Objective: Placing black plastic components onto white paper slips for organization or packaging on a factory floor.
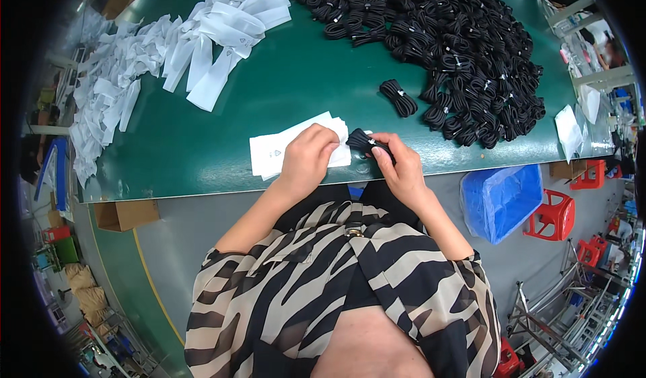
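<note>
A short stack of flat white plastic bags (267, 150) lies near the table's front edge, their printed side up. My left hand (306, 159) rests over the stack, its thumb and fingers pinched at the right end of a bag. Just to the right, my right hand (405, 171) grips a coiled black cable (360, 140) bound with a small white tie. The free end of that coil points at the bag's end, close to my left fingertips. Whether the coil's tip is inside the bag, I cannot tell. Beyond my right hand, a single coiled cable (398, 98) lies by itself.
A large heap of coiled black cables (464, 62) covers the green table's (323, 75) far right. White bags (225, 31) are piled at the far left, with crumpled ones (108, 109) beside them. A lined blue bin (501, 206) and a red stool (555, 213) stand below right.
</note>
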Available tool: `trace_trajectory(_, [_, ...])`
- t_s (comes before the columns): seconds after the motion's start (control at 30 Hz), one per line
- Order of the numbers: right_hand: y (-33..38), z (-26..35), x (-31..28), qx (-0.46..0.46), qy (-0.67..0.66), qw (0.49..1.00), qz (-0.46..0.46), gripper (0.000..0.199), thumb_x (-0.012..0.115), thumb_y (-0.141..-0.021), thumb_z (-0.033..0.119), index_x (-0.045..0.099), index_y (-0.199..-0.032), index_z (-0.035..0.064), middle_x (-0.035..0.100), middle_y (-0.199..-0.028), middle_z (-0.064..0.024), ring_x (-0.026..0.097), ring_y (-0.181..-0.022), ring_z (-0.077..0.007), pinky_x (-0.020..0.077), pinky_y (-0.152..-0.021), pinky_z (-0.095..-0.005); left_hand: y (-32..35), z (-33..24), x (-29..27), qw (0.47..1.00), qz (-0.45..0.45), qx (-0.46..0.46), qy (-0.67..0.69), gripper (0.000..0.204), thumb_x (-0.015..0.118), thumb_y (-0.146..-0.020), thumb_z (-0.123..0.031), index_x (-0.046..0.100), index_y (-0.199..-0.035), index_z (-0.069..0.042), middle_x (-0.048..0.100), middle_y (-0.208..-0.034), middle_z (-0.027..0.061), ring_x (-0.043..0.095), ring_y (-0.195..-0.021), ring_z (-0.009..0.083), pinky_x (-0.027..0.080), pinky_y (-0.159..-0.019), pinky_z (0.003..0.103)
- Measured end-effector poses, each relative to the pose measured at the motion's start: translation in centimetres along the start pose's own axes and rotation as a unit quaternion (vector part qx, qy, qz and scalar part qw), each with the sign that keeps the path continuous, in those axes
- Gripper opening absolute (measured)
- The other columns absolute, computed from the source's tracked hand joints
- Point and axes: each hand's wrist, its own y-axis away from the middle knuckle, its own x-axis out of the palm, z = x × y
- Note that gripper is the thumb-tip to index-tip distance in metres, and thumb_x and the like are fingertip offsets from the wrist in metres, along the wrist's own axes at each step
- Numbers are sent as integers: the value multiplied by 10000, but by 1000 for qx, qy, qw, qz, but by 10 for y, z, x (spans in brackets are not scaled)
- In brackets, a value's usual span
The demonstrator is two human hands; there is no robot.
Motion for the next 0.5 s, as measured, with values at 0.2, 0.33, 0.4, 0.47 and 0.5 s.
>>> trace_trajectory(0.2, [1,4,-1,105,-76,991,-44,230,568,-1021,120,603,-1208,-11,722,-897,-77,624,-726,-78,493,-647,-231,6,-2,4,999,21,4,-26,47,614,-873,36,581,-890,6,599,-832,130,596,-705,283,484,-644,368])
trace_trajectory(0.33, [6,7,2,67,-10,997,-30,229,567,-1022,114,624,-1213,2,690,-866,-66,605,-711,-89,497,-639,-255,5,-5,1,999,16,-37,-2,48,630,-882,37,584,-892,26,598,-824,112,575,-677,208,467,-619,308])
trace_trajectory(0.4, [5,14,3,59,-8,998,-33,218,600,-988,71,653,-1188,4,663,-871,-89,607,-699,-143,497,-646,-281,5,-4,2,998,9,-53,23,51,631,-881,42,584,-894,27,597,-819,102,571,-678,196,465,-619,298])
trace_trajectory(0.47, [4,14,4,-38,46,998,-24,223,633,-942,27,670,-1160,0,649,-905,-112,604,-709,-205,490,-650,-296,6,-4,2,996,2,-69,48,54,632,-881,46,584,-896,28,597,-815,91,567,-679,184,463,-618,288])
trace_trajectory(0.5, [4,18,3,-22,28,999,-6,234,654,-911,3,680,-1143,-3,627,-900,-127,602,-736,-250,484,-650,-306,5,-5,2,995,-1,-66,69,58,635,-878,51,584,-894,26,600,-834,88,567,-682,176,463,-614,283])
